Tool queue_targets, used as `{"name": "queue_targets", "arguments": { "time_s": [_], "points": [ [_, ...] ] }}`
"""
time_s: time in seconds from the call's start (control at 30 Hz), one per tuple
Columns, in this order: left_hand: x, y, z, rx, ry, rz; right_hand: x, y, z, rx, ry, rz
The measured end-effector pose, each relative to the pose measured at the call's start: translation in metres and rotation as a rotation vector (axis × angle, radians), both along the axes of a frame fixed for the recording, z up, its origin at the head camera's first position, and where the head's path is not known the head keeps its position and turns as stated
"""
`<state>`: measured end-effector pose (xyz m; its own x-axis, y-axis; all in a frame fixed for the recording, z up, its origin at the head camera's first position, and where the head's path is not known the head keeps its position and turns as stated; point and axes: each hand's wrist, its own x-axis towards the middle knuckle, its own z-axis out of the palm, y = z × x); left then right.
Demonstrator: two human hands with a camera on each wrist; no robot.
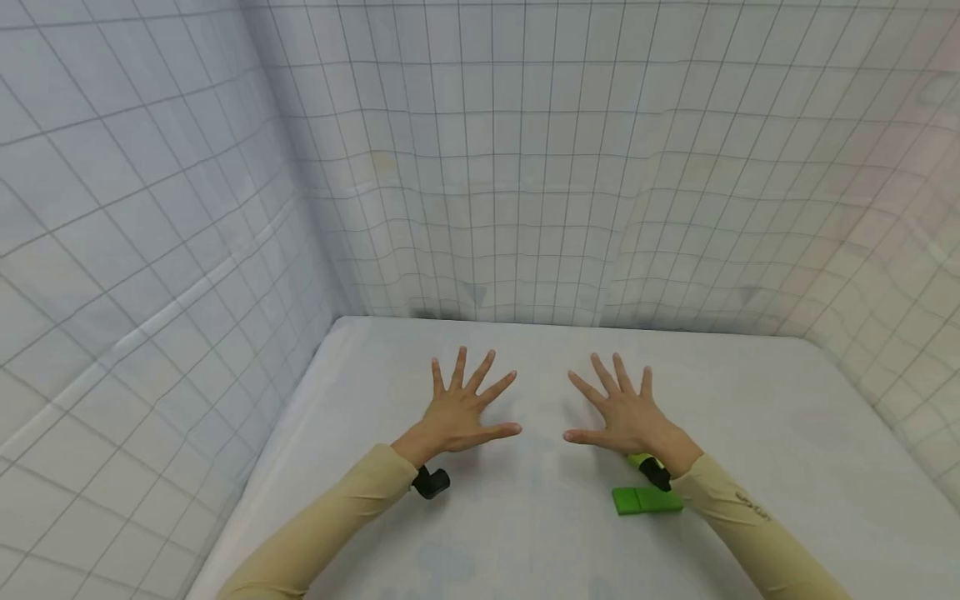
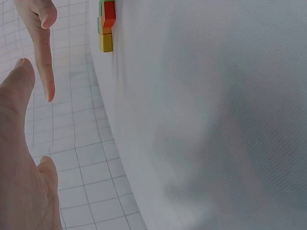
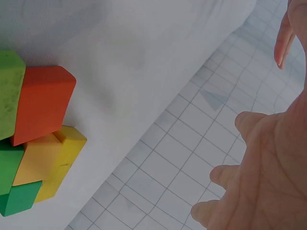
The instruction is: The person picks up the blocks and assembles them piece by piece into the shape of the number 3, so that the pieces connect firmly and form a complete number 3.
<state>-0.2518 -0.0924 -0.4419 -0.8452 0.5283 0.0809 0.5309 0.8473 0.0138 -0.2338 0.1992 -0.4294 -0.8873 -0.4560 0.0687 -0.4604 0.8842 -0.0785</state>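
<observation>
My left hand (image 1: 456, 414) is held over the white table with its fingers straight and spread, holding nothing. Mirroring it, my right hand (image 1: 626, 417) hovers with spread fingers, also holding nothing. Below the right wrist lie a green block (image 1: 648, 500) and a partly hidden yellow-green block (image 1: 640, 459). The right wrist view shows the group closer: a light green block (image 3: 8, 96), a red block (image 3: 44, 103), an orange block (image 3: 37, 159), a yellow block (image 3: 64, 160) and a teal block (image 3: 21, 198). Neither hand touches them.
The white table (image 1: 525, 533) has a back edge beyond both hands. White cloth with a grid pattern (image 1: 510, 167) hangs behind the table and along both sides. A black wrist device (image 1: 431, 483) is worn under the left wrist, and another (image 1: 656, 474) under the right.
</observation>
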Motion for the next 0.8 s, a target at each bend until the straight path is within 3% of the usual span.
{"name": "queue_targets", "arguments": {
  "time_s": [0.27,0.43,0.57,0.8],
  "points": [
    [0.001,0.005,-0.001,-0.027,0.0,-0.004,0.0,0.004,-0.006,-0.03,-0.004,-0.005],
    [0.001,0.006,-0.006,0.032,0.038,-0.047,-0.007,0.017,-0.008,-0.091,-0.015,-0.003],
    [0.001,0.007,-0.011,0.174,-0.016,-0.055,-0.014,0.035,-0.005,-0.16,-0.094,-0.011],
    [0.001,0.011,-0.021,0.542,-0.177,-0.059,-0.03,0.075,-0.002,-0.262,-0.242,-0.053]
  ]
}}
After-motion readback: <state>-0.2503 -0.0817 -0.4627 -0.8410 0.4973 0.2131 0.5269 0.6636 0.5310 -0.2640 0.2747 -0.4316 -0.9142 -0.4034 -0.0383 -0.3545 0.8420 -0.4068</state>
